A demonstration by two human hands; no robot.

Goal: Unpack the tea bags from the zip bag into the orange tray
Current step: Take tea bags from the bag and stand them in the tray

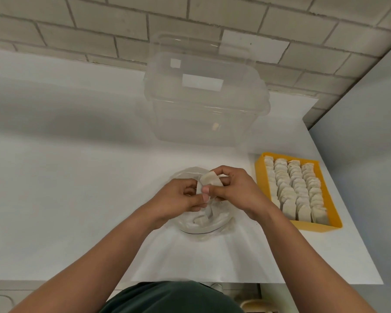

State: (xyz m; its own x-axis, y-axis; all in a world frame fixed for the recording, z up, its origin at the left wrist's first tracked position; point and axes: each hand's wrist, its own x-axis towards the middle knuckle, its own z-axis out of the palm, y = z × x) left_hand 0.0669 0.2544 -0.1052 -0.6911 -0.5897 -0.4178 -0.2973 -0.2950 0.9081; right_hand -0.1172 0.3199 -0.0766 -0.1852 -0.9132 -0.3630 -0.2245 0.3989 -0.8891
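You are working over the white table (77, 177), which is filling most of the frame, with a tiled wall (77, 23) running along the top. A clear plastic box (203, 105) with its lid on is sitting in the upper middle, well apart from your hands. At the right edge, the orange tray (332, 225) is lying already packed with four rows of tea bags standing on edge; only its lower end looks to have a little room left. In the middle of the frame the zip bag (203, 224) is lying open and slumped on the table under your hands, with a few tea bags showing through its clear film. Your left hand (178, 197) and right hand (235, 190) are both closing their fingertips on a small clump of tea bags (210, 180) held just above the bag's mouth, pinching it from either side. These are going to feel nearly weightless, soft and papery, so they are likely to crumple or tear if you squeeze hard, and neighbours may cling together. Pinching them lightly by the flat faces near the top edge, keeping the clump square, looks like the safest hold before carrying it across to the tray on the right.
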